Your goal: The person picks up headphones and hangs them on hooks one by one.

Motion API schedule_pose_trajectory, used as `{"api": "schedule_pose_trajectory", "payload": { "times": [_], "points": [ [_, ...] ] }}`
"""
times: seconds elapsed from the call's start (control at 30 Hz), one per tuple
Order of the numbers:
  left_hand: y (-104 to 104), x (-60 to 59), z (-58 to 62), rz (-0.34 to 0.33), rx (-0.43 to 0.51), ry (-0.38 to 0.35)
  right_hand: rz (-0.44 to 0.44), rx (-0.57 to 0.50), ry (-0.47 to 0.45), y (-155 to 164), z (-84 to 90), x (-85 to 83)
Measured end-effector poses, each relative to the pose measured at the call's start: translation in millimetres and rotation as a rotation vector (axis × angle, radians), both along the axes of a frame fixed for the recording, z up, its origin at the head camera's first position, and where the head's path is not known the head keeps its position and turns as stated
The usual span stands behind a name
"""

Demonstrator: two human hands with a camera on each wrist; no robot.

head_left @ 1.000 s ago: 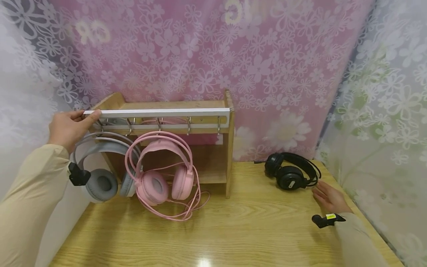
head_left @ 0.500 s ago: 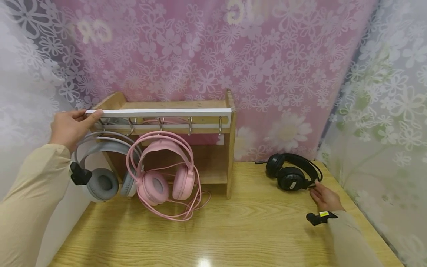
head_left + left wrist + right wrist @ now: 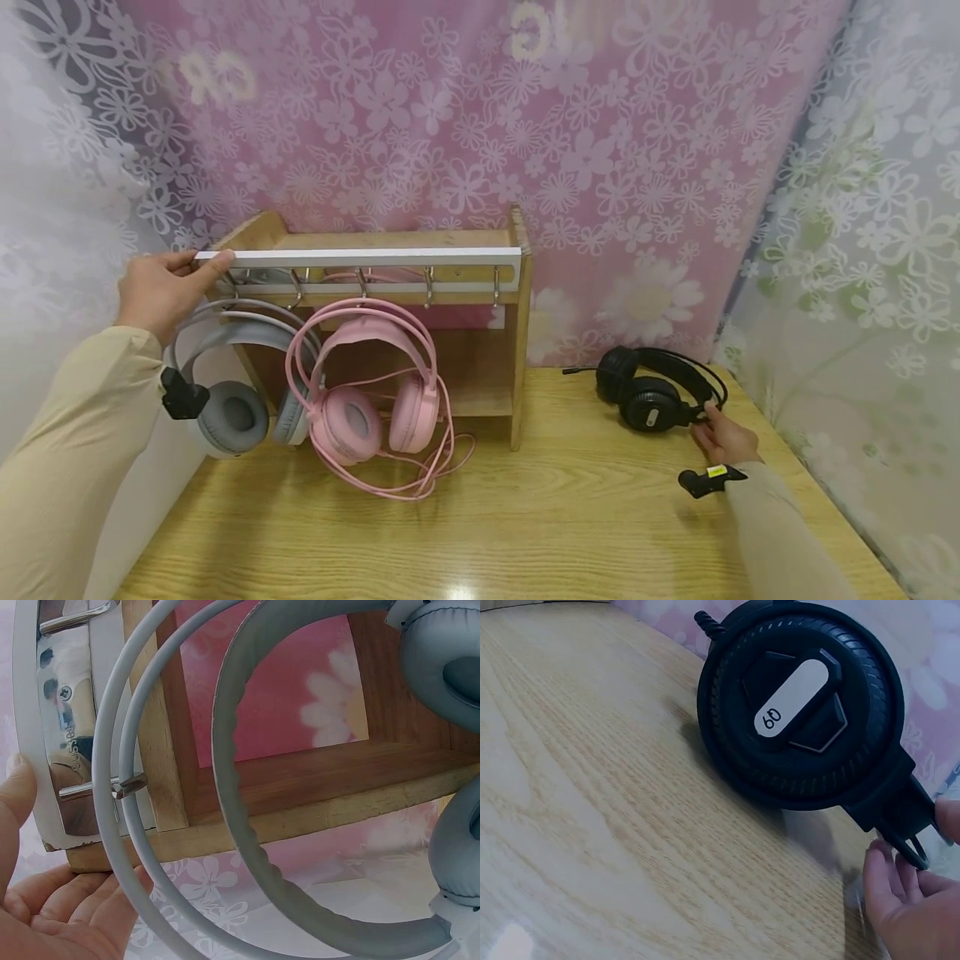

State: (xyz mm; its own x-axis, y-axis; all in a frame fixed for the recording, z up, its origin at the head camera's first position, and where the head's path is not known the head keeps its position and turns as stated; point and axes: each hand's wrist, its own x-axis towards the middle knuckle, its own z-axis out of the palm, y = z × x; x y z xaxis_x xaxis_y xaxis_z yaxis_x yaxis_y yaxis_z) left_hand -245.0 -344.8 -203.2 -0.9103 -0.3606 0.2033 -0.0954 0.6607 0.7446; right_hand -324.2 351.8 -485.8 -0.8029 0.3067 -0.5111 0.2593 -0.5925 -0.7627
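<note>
Black headphones (image 3: 660, 390) lie flat on the wooden tabletop near its right rear corner, well apart from the rack. One round earcup faces upward (its outer cap bears a white oval label, seen closely in the right-wrist view (image 3: 799, 701)); the second cup sits just behind it. The padded black headband arcs toward the right, its hinge wire next to the fingertips of the right hand (image 3: 722, 437).
</note>
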Motion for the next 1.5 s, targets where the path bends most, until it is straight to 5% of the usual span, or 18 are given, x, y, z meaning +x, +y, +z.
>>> {"api": "schedule_pose_trajectory", "payload": {
  "times": [0.73, 1.2, 1.5],
  "points": [
    [-0.6, 0.0, 2.6, -0.008, -0.007, 0.006, 0.109, -0.090, 0.039, -3.6, 14.7, 2.2],
    [-0.2, -1.3, -0.8, -0.002, -0.001, 0.009, 0.033, 0.078, 0.042, -14.5, 22.4, 11.9],
    [-0.8, -0.1, -0.7, -0.011, 0.012, 0.005, 0.040, 0.013, 0.125, -19.4, 33.6, 15.1]
  ]
}}
